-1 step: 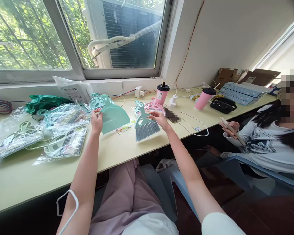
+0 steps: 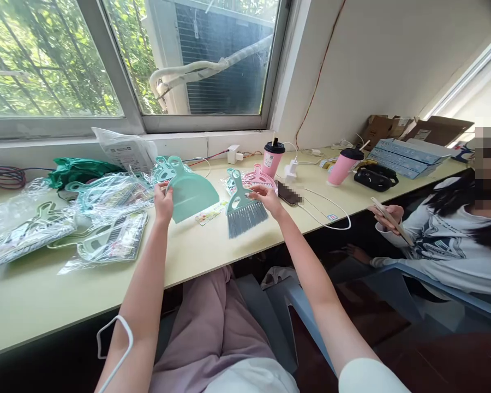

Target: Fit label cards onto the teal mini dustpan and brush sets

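In my left hand [image 2: 162, 202] is a mint-green dustpan [image 2: 194, 194], gripped at its left edge and tilted up above the table. My right hand [image 2: 267, 197] pinches a small mint-green hand brush [image 2: 241, 202] by the side of its head, grey bristles pointing down. The two tools are apart, side by side. Under and between them a printed card [image 2: 210, 213] lies on the table. Behind the brush sits a pink brush set [image 2: 260, 176], partly hidden. Another mint-green set [image 2: 162, 168] shows behind the dustpan.
Plastic-wrapped brush sets [image 2: 110, 240] and a green bag [image 2: 79, 172] cover the table's left. On the right are a phone [image 2: 288, 193], a white cable [image 2: 346, 218], pink cups [image 2: 340, 170], a black case [image 2: 375, 177] and blue boxes [image 2: 407, 158]. A person [image 2: 445, 240] holding a phone sits there.
The whole view has shifted very slightly. Both hands keep the same hold on the dustpan and the brush.
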`<move>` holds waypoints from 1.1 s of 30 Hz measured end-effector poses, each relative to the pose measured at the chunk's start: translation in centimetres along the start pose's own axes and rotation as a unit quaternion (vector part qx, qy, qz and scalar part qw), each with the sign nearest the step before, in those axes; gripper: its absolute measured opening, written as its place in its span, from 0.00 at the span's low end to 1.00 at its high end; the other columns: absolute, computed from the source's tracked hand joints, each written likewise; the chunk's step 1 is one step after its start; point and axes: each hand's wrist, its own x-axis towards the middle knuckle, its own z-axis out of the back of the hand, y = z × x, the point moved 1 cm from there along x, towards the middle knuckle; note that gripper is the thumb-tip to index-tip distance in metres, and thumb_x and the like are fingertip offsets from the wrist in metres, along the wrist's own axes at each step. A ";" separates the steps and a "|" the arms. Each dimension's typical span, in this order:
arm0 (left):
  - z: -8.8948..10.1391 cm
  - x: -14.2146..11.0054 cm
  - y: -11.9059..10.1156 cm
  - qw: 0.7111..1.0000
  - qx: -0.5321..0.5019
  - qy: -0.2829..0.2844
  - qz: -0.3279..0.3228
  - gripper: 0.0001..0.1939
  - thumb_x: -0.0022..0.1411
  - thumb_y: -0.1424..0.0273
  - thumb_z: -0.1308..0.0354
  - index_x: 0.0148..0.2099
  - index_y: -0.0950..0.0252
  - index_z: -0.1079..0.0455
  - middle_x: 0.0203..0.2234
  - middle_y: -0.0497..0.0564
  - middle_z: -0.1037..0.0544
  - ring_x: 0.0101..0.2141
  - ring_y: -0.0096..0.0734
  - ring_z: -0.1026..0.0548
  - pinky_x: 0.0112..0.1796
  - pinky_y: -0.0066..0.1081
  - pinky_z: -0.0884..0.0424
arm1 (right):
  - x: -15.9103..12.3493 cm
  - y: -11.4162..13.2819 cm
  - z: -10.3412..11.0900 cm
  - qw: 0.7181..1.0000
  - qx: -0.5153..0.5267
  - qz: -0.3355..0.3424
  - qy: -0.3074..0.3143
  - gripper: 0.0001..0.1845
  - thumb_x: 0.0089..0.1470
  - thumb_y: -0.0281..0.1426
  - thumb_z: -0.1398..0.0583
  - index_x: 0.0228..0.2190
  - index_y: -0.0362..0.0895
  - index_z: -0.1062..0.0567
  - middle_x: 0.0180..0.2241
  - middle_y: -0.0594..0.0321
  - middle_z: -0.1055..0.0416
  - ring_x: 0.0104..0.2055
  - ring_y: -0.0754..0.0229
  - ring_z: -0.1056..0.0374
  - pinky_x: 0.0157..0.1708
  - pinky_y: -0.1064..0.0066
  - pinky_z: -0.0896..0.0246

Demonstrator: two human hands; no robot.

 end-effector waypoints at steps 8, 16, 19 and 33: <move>-1.4 -1.6 -2.3 0.974 -0.200 0.104 0.027 0.25 0.56 0.49 0.42 0.46 0.64 0.25 0.38 0.56 0.21 0.43 0.44 0.24 0.43 0.38 0.27 | 1.3 1.9 -9.2 0.995 -0.020 0.063 -0.078 0.20 0.51 0.46 0.35 0.41 0.47 0.23 0.33 0.60 0.21 0.35 0.58 0.25 0.38 0.67 0.32; -1.9 -3.5 -4.0 0.971 -0.156 0.183 -0.019 0.26 0.52 0.49 0.35 0.44 0.65 0.25 0.39 0.53 0.21 0.42 0.39 0.26 0.44 0.34 0.31 | 1.7 1.2 -13.4 0.928 -0.294 0.142 -0.181 0.12 0.64 0.38 0.45 0.37 0.47 0.23 0.44 0.52 0.23 0.51 0.50 0.31 0.53 0.57 0.42; -2.0 -3.7 -4.3 0.971 -0.146 0.186 -0.034 0.25 0.54 0.48 0.36 0.42 0.65 0.25 0.36 0.52 0.22 0.39 0.39 0.27 0.42 0.34 0.32 | 1.9 1.2 -13.2 0.908 -0.331 0.140 -0.217 0.10 0.62 0.36 0.42 0.41 0.48 0.24 0.56 0.50 0.30 0.60 0.48 0.38 0.57 0.53 0.47; -2.7 -4.0 -3.9 0.979 -0.121 0.164 -0.029 0.20 0.58 0.52 0.41 0.38 0.65 0.24 0.32 0.51 0.22 0.37 0.38 0.28 0.42 0.34 0.33 | 5.7 -2.9 -11.9 0.996 -0.035 -0.033 -0.076 0.15 0.44 0.43 0.31 0.31 0.46 0.17 0.28 0.65 0.21 0.37 0.54 0.26 0.40 0.64 0.31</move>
